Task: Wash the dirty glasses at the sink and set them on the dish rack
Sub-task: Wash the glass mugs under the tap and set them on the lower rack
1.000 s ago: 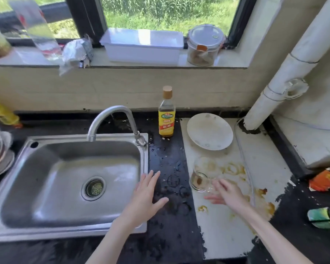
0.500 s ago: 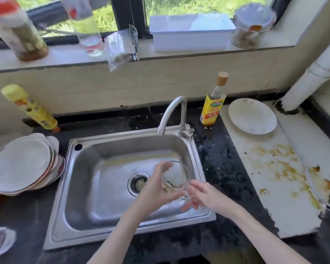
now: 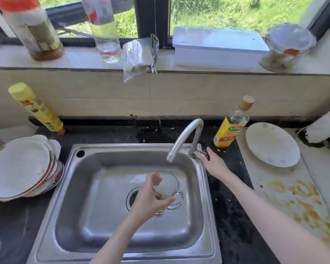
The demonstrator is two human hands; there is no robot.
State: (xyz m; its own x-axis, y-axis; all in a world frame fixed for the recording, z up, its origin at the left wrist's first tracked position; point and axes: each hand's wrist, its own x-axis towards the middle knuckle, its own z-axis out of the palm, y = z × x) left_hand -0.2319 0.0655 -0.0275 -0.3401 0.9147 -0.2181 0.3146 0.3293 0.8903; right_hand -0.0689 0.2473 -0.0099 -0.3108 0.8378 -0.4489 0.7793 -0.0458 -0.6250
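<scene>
Glass mug point(image 3: 165, 189), clear with a small loop handle on its right side, hangs over the middle of the steel sink point(image 3: 208, 206), just above the drain point(image 3: 131, 198). It is tipped so the mouth faces up toward the camera, and a brownish residue sits in the bottom. The left hand point(image 3: 149, 199) wraps it from the left, thumb over the near side and fingers curled round the far rim. The right hand point(image 3: 214, 164) reaches to the base of the faucet point(image 3: 187, 138) at the sink's far right corner, fingers extended and fairly straight, their tips at the small lever there; I can't tell whether they press it. No water is visible at the spout.

Left of the sink a stack of dirty plates point(image 3: 21, 166) leans on the dark counter, a yellow bottle point(image 3: 36, 109) behind it. To the right stand an oil bottle point(image 3: 231, 124) and a white plate point(image 3: 272, 144) on a stained white board point(image 3: 286, 193).
</scene>
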